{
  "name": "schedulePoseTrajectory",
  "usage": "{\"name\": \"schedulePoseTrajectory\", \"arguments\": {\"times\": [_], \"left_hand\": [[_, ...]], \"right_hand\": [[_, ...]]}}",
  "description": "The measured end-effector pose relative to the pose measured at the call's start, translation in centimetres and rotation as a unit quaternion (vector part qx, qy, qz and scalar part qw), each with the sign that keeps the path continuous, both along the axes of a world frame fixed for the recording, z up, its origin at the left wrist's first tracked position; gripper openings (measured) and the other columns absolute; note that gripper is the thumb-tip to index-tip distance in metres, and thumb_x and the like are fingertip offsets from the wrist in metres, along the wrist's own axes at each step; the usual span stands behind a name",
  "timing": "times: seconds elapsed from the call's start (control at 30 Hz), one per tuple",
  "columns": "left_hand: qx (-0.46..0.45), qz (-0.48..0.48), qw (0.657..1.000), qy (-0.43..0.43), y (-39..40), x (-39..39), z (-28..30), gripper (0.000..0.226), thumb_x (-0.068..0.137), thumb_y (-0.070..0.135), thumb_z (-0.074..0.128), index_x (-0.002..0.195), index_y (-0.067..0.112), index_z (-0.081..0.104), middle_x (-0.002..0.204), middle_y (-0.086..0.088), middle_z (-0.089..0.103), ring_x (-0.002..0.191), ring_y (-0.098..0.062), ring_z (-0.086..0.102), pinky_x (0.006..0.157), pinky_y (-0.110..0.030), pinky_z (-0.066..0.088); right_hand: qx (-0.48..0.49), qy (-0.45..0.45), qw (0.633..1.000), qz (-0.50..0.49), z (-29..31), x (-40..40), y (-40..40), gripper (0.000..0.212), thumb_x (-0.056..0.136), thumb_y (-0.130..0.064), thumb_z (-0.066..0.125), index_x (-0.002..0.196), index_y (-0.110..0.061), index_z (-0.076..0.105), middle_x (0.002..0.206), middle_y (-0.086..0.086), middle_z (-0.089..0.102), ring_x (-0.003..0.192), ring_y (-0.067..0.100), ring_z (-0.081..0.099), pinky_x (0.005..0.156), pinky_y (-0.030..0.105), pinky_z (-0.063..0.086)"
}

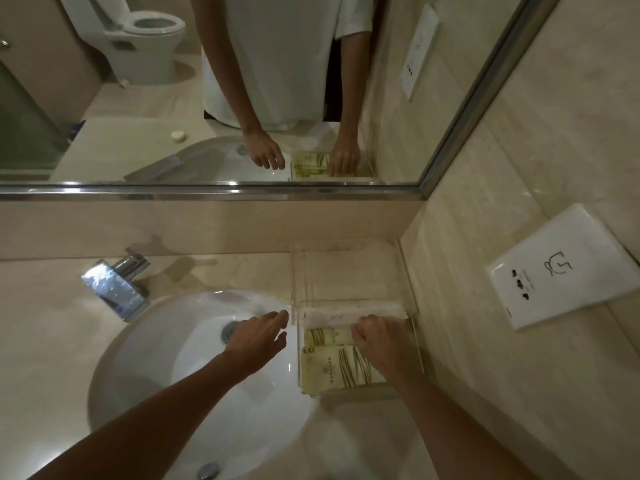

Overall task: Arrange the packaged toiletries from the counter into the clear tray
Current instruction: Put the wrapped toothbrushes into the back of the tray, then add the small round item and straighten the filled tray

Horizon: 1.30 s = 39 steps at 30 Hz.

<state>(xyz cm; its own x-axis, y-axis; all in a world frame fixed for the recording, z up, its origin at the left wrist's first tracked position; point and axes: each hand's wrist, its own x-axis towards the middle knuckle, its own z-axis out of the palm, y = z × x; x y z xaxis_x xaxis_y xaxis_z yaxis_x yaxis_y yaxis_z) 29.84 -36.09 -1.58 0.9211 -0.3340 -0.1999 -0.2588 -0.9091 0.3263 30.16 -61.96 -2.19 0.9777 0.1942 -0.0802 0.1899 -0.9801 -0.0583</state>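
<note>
Your right hand [377, 344] reaches into the clear tray [415, 344] on the counter [52, 341], fingers curled down onto a white packet [329, 315] at the tray's far end; whether the grip pinches it, you cannot tell. Two cream packets with striped print [341, 370] lie flat in the tray, just left of and partly under that hand. Your left hand [258, 337] hovers over the white sink [145, 368], fingers spread and relaxed, near the tray's left wall. A chrome faucet [116, 289] stands behind the sink.
</note>
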Motion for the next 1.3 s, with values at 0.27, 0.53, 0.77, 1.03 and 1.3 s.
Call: {"name": "schedulePoseTrajectory", "arguments": {"times": [0.27,0.53,0.77,1.03,1.3], "left_hand": [[-0.007,0.008,0.999,-0.039,3.0,-2.5,0.5,0.010,0.089,0.025,0.051,0.093,0.016,0.053,0.093,-0.002,0.068,0.071,-0.026,0.059,0.060,-0.028,0.036],[-0.010,0.061,0.998,0.005,9.4,-8.7,0.1,0.013,0.090,0.027,0.052,0.096,0.016,0.051,0.097,-0.004,0.066,0.079,-0.024,0.061,0.062,-0.029,0.040],[-0.027,0.121,0.992,-0.001,17.0,-14.2,0.3,0.009,0.086,0.023,0.052,0.089,0.015,0.053,0.094,-0.005,0.065,0.083,-0.026,0.060,0.062,-0.029,0.034],[-0.046,0.187,0.981,-0.028,28.1,-21.1,-0.3,0.011,0.080,0.024,0.060,0.079,0.015,0.052,0.080,-0.007,0.060,0.067,-0.033,0.059,0.056,-0.036,0.043],[-0.038,0.261,0.964,-0.013,35.1,-27.1,-1.6,0.009,0.079,0.018,0.059,0.083,0.011,0.054,0.083,-0.011,0.058,0.067,-0.037,0.057,0.058,-0.039,0.045]], "right_hand": [[0.082,0.010,0.996,0.016,1.6,-2.2,4.9,0.030,0.089,-0.022,0.049,0.059,-0.019,0.043,0.051,-0.001,0.043,0.045,0.018,0.042,0.047,0.027,0.034],[0.072,0.048,0.992,0.097,2.4,-7.8,14.2,0.031,0.093,-0.033,0.041,0.074,-0.014,0.055,0.067,0.007,0.060,0.060,0.025,0.055,0.057,0.031,0.039],[0.065,0.099,0.979,0.168,3.0,-11.7,23.1,0.028,0.093,-0.033,0.043,0.085,-0.011,0.058,0.081,0.010,0.064,0.073,0.027,0.062,0.065,0.035,0.047],[0.100,0.159,0.952,0.242,2.6,-15.6,34.2,0.022,0.091,-0.031,0.048,0.103,-0.013,0.051,0.106,0.008,0.059,0.092,0.030,0.059,0.075,0.037,0.044],[0.035,0.191,0.929,0.315,-1.1,-18.6,41.9,0.055,0.085,-0.038,0.062,0.131,-0.019,0.039,0.128,0.007,0.044,0.114,0.029,0.049,0.085,0.041,0.045]]}}
